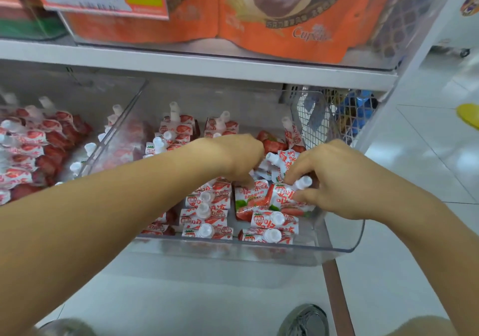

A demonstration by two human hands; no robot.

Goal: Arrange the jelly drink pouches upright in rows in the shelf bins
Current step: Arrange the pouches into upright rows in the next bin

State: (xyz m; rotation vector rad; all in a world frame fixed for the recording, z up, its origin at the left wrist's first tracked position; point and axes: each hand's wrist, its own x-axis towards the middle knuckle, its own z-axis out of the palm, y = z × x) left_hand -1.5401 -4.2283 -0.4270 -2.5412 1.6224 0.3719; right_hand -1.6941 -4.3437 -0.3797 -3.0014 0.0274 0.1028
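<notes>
A strawberry jelly pouch [283,195] is pinched by the right hand [334,180] and touched by the curled left hand [233,156], and neighbours could be knocked flat.

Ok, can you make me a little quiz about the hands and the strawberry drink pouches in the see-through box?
1. True or false: both hands are inside the clear bin.
2. Which hand grips the pouch near its white cap? A) left hand B) right hand C) neither
3. Fill in: the bags on the shelf above are mostly ______ in colour.

Key
1. True. Both reach in among the pouches on its right side.
2. B. The right hand's fingers curl round that pouch; the left hand's fingertips press down on the pouch lying flat beside it.
3. Orange.
</notes>
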